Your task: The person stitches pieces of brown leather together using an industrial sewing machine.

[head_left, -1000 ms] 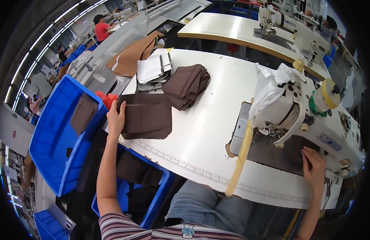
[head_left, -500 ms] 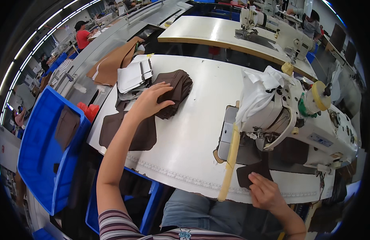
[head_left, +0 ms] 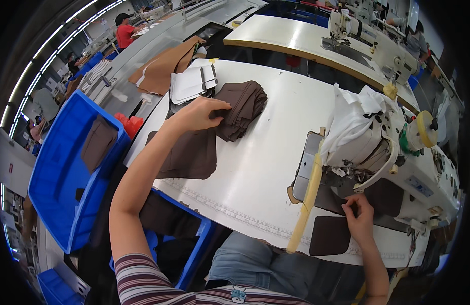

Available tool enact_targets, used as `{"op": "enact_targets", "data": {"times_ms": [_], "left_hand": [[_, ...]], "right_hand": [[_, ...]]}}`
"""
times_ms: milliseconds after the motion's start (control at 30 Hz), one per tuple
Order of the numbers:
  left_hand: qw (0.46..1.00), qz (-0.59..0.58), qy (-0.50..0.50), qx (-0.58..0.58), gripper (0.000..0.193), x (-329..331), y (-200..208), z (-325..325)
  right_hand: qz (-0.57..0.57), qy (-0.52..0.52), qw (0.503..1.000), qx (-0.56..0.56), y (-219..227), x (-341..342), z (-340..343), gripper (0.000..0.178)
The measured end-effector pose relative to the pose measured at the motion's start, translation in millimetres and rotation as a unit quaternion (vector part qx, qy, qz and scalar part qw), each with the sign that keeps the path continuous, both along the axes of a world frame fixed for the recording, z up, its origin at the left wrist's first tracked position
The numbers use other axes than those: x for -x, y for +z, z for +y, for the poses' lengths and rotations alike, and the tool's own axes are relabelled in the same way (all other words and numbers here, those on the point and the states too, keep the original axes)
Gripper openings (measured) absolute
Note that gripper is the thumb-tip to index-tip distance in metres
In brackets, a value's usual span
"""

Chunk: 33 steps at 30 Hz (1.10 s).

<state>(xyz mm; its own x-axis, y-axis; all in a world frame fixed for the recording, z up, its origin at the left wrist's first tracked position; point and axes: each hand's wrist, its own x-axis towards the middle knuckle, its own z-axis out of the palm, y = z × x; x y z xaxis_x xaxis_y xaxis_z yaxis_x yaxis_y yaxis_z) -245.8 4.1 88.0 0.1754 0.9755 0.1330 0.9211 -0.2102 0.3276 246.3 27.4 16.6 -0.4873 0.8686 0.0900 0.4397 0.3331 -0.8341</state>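
A stack of dark brown panels (head_left: 242,109) lies fanned out on the white sewing table (head_left: 265,188). My left hand (head_left: 202,114) is at its left edge, thumb and forefinger closed on a panel there. Partly under my left forearm, larger brown panels (head_left: 194,155) lie flat. My right hand (head_left: 361,211) is just in front of the sewing machine (head_left: 367,147), its thumb and fingertips pinched together; what they hold, if anything, I cannot make out. Beside that hand a single brown panel (head_left: 329,235) lies at the table's front edge. Another dark panel (head_left: 385,195) is under the machine's arm.
White and grey pieces (head_left: 193,84) are stacked behind my left hand, with brown material (head_left: 166,66) beyond. A blue bin (head_left: 62,178) holding a brown piece stands at the left. White cloth (head_left: 354,114) drapes the machine. Yellow tape (head_left: 307,203) crosses the table. Another machine stands behind.
My left hand has closed from spread fingers to a pinch at the stack's edge. My right hand has let go of the single panel and moved up toward the machine. The whole view has shifted.
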Motion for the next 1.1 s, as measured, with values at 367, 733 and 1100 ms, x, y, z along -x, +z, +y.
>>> {"op": "enact_targets", "data": {"times_ms": [367, 733, 1100], "left_hand": [[0.998, -0.044, -0.033, -0.019, 0.036, 11, -1, 0], [0.951, -0.213, 0.102, -0.198, 0.016, 4, -12, 13], [0.946, -0.040, -0.252, -0.203, 0.020, -174, -61, -56]], "right_hand": [[-0.186, 0.070, 0.908, -0.370, 11, 10, -4, 0.028], [-0.327, 0.187, 0.804, -0.460, 15, 4, -10, 0.036], [-0.242, 0.070, 0.857, -0.450, -12, 13, -7, 0.037]]}}
